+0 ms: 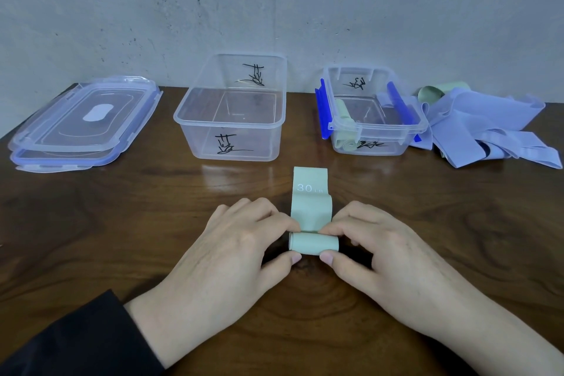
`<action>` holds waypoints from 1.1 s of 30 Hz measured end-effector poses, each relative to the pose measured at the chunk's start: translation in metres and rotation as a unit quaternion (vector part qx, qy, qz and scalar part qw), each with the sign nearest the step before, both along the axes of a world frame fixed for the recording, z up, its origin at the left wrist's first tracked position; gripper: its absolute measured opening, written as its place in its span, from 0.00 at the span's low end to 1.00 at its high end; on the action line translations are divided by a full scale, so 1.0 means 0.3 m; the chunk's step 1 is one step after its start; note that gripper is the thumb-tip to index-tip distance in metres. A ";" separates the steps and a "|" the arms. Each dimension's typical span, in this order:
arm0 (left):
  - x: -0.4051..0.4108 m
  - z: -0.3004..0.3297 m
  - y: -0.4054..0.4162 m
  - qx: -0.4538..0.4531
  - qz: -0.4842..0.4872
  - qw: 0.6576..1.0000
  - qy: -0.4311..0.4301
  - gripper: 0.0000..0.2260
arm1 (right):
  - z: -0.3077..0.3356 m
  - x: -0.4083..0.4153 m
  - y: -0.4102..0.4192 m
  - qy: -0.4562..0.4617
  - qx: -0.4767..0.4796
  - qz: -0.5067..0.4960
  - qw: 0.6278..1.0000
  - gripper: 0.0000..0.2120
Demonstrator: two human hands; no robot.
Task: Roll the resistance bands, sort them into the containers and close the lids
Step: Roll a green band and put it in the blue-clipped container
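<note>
While two clear containers are waiting open at the far side of the wooden table, a person is rolling a pale green resistance band at the near centre. The left hand and the right hand are each pinching one end of the tight roll, thumbs tucked under its near edge and fingers curled over the top, palms facing down. The unrolled tail, marked "30 LB", is lying flat and pointing away toward the containers.

Judging by the length still flat, the rolling step looks roughly half done; the next move is likely calling for both hands to keep even pressure so the roll is not skewing sideways.

The larger container, far centre, appears to be holding nothing. The smaller container, far right with blue latches, is already holding one rolled green band. Just right of it, a heap of lilac and green bands is lying unrolled. Two lids are sitting stacked at far left.
</note>
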State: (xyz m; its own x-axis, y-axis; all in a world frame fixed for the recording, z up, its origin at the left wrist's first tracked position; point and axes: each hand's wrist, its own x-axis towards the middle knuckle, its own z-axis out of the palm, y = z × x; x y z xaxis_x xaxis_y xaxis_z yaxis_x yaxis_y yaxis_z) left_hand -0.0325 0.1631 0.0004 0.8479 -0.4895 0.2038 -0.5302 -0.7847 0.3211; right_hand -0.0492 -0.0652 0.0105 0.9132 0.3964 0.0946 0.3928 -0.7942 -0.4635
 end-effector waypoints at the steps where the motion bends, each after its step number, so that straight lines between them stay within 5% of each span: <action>1: 0.000 0.001 0.000 -0.001 0.000 1.000 0.000 0.15 | 0.002 0.000 0.001 0.001 0.002 -0.002 1.000 0.14; 33: -0.006 0.006 -0.002 -0.011 0.007 1.000 -0.002 0.16 | -0.006 0.004 -0.001 0.002 0.014 -0.002 1.000 0.11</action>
State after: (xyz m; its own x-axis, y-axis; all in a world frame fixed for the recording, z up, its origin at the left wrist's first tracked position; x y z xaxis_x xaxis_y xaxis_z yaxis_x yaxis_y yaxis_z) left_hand -0.0342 0.1624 0.0022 0.8535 -0.4736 0.2174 -0.5210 -0.7842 0.3372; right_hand -0.0480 -0.0656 0.0087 0.9155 0.3892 0.1022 0.3872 -0.7829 -0.4869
